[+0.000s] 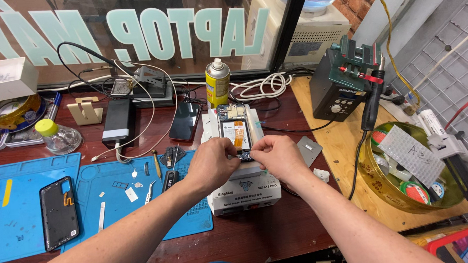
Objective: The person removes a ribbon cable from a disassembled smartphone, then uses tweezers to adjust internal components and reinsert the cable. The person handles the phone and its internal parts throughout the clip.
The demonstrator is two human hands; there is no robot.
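At frame centre, on a white machine (244, 191) standing on the dark red bench (280, 229), we note an opened phone (235, 130), long axis running away from us toward the window, bottom end nearest the hands. An orange flex strip shows inside it.

Left hand (212, 164) and right hand (278, 156) meet at the phone's near end, fingers curled inward, fingertips pinching a small dark part at its lower edge; what exactly they grip we cannot tell.

Labels and packages: the machine carries a dark printed label on its front face, low centre. Behind the phone, upper centre, a yellow spray can (217, 83) stands upright with a white cap. Large pale green letters run across the window (135, 30) at the top of the frame. Upper left, a white box (5, 78); below it a clear bottle (59, 136) with a yellow-green cap.

Lower left, a blue mat (33, 229) holds a black phone back (59, 212), long axis toward the window. Right, a gold tin (370, 178) holds tape rolls and a white dotted sheet. Upper right, a black solder station (337, 90) on a wooden board.
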